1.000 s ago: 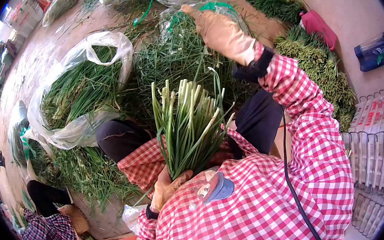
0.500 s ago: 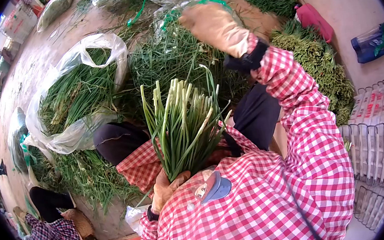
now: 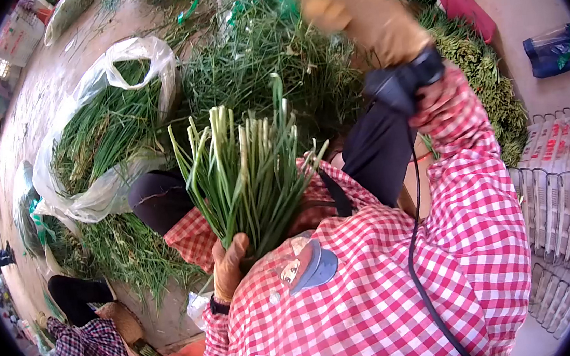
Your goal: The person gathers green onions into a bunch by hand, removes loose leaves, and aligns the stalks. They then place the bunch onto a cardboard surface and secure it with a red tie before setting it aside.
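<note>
My left hand (image 3: 229, 269), in a tan glove, is closed round the lower part of a bunch of chives (image 3: 248, 188) held against my chest. The bunch stands upright, its pale cut ends pointing away from me. One longer leaf curls above the rest. My right hand (image 3: 359, 16), also gloved, is raised out ahead to the right, above the far side of a loose heap of chives (image 3: 274, 69). Motion blurs its fingers, so I cannot tell what they do. A black band wraps that wrist.
An open plastic bag of greens (image 3: 112, 126) lies at left, with loose leaves (image 3: 138, 254) below it. Stacked bunches (image 3: 489, 89) line the right side, near a pink bag (image 3: 467, 13) and wire-edged crates (image 3: 563, 213). Another person (image 3: 86, 355) sits at lower left.
My right hand has swung a little up and to the right. The bunch in my left hand has moved slightly left and leans more that way.
</note>
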`<state>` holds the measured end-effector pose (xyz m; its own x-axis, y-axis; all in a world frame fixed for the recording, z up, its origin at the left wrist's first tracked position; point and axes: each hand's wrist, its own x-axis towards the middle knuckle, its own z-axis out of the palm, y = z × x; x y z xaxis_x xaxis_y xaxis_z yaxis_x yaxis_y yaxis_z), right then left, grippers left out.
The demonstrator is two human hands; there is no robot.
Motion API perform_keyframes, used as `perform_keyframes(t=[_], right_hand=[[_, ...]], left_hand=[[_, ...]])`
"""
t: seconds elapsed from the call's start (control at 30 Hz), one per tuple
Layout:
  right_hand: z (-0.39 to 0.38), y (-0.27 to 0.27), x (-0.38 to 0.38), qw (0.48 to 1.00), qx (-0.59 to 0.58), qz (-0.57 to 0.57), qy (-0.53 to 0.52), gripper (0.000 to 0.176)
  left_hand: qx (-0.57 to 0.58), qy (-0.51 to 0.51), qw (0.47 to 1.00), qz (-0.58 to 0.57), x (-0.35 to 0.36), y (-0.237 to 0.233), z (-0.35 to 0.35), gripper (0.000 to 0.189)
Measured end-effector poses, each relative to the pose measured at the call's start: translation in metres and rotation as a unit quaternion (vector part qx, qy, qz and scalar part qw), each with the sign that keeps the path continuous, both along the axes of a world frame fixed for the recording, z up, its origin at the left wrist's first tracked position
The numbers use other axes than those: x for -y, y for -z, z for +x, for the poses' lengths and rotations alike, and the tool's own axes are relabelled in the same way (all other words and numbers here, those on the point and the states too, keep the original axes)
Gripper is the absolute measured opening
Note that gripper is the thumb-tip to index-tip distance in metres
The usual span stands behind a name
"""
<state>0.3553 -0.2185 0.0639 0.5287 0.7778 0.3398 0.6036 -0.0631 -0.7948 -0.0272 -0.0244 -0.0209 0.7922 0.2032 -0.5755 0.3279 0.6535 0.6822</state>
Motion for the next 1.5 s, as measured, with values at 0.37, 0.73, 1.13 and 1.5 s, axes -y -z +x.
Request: perform_keyframes(t=[0.37,0.73,1.13,1.5], right_hand=[[0.016,0.076,0.049,0.929,-0.145,-0.305,0.15,0.088],[0.005,0.039,-0.037,0.856,-0.494,0.148,-0.029,0.03],[-0.037,-0.015,-0.025,0.98,-0.129,0.047,0.145,0.026],[-0.13,0.094,-0.069,0.867,-0.253,-0.337,-0.264,0.025]], left_hand=[[0.053,0.053,0.992,0.098,-0.008,0.009,-0.01,0.04],[0.018,0.037,0.992,0.118,-0.013,0.005,-0.01,0.041],[-0.01,-0.078,0.982,0.173,-0.019,0.003,0.011,0.028],[0.039,-0.038,0.99,0.13,-0.031,0.019,0.006,0.045]])
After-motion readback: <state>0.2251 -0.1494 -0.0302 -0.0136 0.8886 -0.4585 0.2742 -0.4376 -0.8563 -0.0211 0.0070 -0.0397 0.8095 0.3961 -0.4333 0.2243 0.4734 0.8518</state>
